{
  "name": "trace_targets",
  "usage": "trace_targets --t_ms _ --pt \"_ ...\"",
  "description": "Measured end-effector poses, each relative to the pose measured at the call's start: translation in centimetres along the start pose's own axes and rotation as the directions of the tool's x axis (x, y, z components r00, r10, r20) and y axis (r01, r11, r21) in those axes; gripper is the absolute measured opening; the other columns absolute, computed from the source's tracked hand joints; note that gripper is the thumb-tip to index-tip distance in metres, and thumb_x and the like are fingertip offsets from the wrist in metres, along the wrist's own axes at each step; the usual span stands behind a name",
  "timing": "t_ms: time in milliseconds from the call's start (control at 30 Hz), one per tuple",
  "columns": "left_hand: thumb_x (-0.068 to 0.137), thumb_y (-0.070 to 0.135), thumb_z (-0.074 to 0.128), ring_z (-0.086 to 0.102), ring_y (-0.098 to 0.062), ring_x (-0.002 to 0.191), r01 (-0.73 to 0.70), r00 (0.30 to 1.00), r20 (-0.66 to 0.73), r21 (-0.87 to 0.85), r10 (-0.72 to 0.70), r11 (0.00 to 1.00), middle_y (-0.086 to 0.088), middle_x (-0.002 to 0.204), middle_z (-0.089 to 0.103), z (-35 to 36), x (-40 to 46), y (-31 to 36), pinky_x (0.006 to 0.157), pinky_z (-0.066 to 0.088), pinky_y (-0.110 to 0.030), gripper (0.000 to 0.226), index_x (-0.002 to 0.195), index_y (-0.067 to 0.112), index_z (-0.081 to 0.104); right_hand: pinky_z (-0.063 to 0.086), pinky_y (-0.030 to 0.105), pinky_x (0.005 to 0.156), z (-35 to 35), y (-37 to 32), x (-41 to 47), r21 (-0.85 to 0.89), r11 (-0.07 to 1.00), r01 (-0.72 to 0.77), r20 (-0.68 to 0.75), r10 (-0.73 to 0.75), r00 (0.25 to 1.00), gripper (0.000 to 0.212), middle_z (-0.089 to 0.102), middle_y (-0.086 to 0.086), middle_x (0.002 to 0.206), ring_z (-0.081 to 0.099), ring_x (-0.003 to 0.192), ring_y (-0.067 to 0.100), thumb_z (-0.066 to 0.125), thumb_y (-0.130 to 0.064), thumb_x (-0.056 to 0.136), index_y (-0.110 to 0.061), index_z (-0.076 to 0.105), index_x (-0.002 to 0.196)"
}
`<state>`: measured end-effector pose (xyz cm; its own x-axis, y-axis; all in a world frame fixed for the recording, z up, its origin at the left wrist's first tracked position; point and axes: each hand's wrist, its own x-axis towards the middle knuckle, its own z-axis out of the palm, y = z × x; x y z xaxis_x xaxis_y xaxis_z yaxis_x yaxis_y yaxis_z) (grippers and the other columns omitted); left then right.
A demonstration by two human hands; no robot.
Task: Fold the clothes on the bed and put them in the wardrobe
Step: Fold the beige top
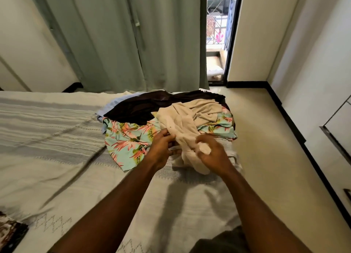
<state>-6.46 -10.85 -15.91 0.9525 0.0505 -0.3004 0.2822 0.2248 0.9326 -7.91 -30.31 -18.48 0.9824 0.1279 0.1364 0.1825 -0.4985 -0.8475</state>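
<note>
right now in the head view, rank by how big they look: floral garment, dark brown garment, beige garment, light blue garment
1. floral garment and dark brown garment: too alike to rank, both partly covered
2. beige garment, bunched, gripped by both hands
3. light blue garment, mostly hidden

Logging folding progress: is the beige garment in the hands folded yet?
Not folded. The beige garment lies crumpled, bunched between the left hand and right hand, trailing back onto the pile.

On my cream bedspread (57, 176) with grey stripes lie a beige garment (182, 123), a mint shirt (129, 138) printed with pink and green flowers, a dark brown garment (140, 108) and pale blue cloth (106, 108), before sage-green curtains (114, 40).
</note>
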Motion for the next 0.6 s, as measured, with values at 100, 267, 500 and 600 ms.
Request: trace_targets --t_ms 100,267,500,600 --pt "0.096 -0.009 0.054 0.069 -0.034 0.107 -0.171 0.985 0.006 0.011 0.171 0.985 -0.016 0.114 0.071 -0.2 -0.8 0.9 0.081 0.061 -0.046 0.036 0.124 0.012 0.056 0.053 0.028 0.083 2.4 -2.1 0.1 0.086 0.994 0.069 0.161 -0.082 0.984 0.044 0.064 -0.015 0.11 0.062 0.101 0.006 0.08 -0.029 0.079 -0.034 0.057 0.116" --pt "0.084 -0.015 0.057 0.071 -0.029 0.091 -0.3 0.931 -0.104 0.322 0.349 0.898 -0.008 0.111 0.066 -4.0 -1.7 1.7 0.064 0.062 -0.043 0.06 0.128 0.025 0.051 0.036 0.048 0.098 5.0 -0.8 -0.3 -0.247 0.968 0.055 0.277 0.016 0.961 0.05 0.066 -0.011 0.115 0.058 0.115 0.021 0.069 -0.056 0.078 -0.039 0.06 0.125" --pt "0.085 0.012 0.073 0.064 -0.028 0.062 -0.045 0.925 -0.247 0.685 0.29 0.727 -0.012 0.069 0.067 -8.1 -1.8 -2.3 0.06 0.06 -0.047 0.015 0.072 0.006 0.071 0.013 0.07 0.11 3.9 0.8 -3.0 -0.624 0.751 -0.216 0.253 0.456 0.853 0.073 0.037 0.003 0.154 0.028 0.145 0.036 0.037 -0.08 0.089 -0.029 0.058 0.137" --pt "0.078 0.01 0.078 0.067 -0.029 0.064 -0.095 0.948 -0.124 0.767 0.293 0.634 -0.011 0.079 0.068 -7.9 -2.4 -3.8 0.051 0.059 -0.042 0.009 0.081 0.007 0.07 0.029 0.062 0.111 4.6 0.0 -2.9 -0.562 0.708 -0.427 -0.031 0.498 0.866 0.069 0.055 0.011 0.14 0.049 0.131 0.036 0.042 -0.07 0.094 -0.015 0.057 0.133"
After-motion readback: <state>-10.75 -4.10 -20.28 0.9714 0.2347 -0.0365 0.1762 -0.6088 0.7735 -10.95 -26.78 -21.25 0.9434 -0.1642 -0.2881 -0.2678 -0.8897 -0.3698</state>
